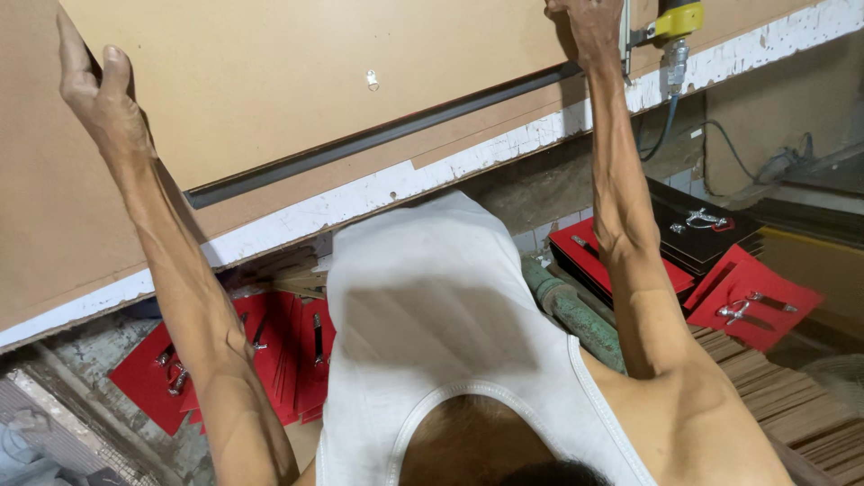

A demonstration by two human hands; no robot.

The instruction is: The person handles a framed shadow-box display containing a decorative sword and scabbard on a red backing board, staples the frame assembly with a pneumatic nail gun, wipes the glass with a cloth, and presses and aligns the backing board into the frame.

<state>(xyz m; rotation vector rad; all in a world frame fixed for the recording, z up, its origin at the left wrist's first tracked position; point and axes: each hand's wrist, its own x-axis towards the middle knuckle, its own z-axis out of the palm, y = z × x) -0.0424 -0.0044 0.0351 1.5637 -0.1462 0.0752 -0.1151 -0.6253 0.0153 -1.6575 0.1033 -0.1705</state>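
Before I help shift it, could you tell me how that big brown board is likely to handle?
The brown board looks stiff: it lies flat with no visible sag. It is probably awkward rather than light, since the left hand and right hand hold it far apart. Its smooth face may slide easily along the white-edged bench.

Board: I see the fibreboard sheet (pixel 270 81) lying on the desk (pixel 360 202), ahead of me, overhanging its near edge.
Left hand (pixel 99 99): on the sheet's left edge, far left.
Right hand (pixel 589 31): on the sheet's far right part, just beside the pneumatic tool (pixel 675 36).
Tool: at the top right, on the desk, its hose (pixel 661 135) hanging below the desk edge.
Left pile: hinged panels (pixel 270 355) on the floor under the desk, behind my left arm.
Right pile: hinged panels (pixel 738 297) stacked right of my right arm, well apart from the left pile.
Pipe (pixel 571 310): between my chest and the right pile.
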